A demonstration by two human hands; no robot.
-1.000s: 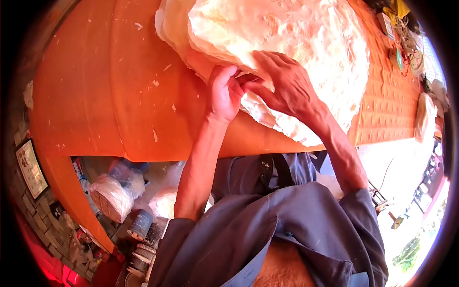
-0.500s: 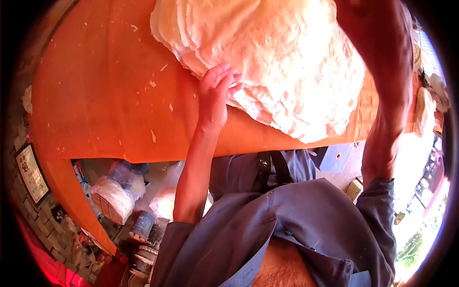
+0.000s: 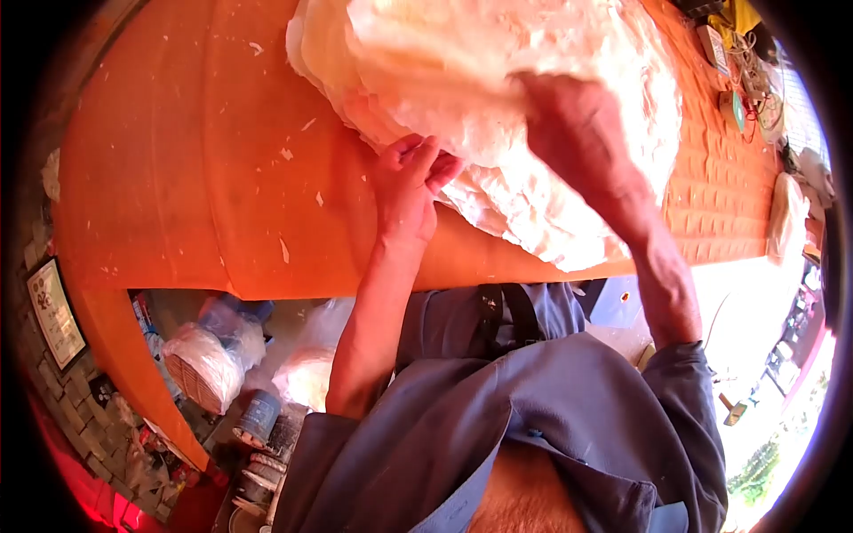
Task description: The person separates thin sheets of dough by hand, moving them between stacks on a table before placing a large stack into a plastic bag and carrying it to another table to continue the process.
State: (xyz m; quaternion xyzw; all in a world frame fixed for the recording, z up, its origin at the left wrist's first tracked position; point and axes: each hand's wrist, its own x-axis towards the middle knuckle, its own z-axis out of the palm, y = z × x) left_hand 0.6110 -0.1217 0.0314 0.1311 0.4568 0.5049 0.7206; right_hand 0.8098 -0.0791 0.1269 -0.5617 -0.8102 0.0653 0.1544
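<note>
A large white mass of thin, soft, rumpled layers (image 3: 400, 53) lies on the orange-covered table. At its near left edge is my left hand (image 3: 410, 182), with its fingers curled in and the thumb side pressed against the rim of the layers. It appears to pinch that edge, though the fingertips are partly hidden. Over the right-hand half of the mass, my right hand (image 3: 573, 115) reaches in from the right. Motion and glare smear its fingers, so whether they hold anything does not show.
The orange table (image 3: 178, 178) carries scattered white flakes. Cables and small devices (image 3: 733, 107) lie at its far right. Below are a plastic-wrapped bundle (image 3: 209, 364) and a blue-grey can (image 3: 258, 417). A framed sheet (image 3: 56, 315) stands at the left.
My right hand has swung inward from the far right onto the white mass. My left hand stays at the near left edge, its fingers curled more tightly.
</note>
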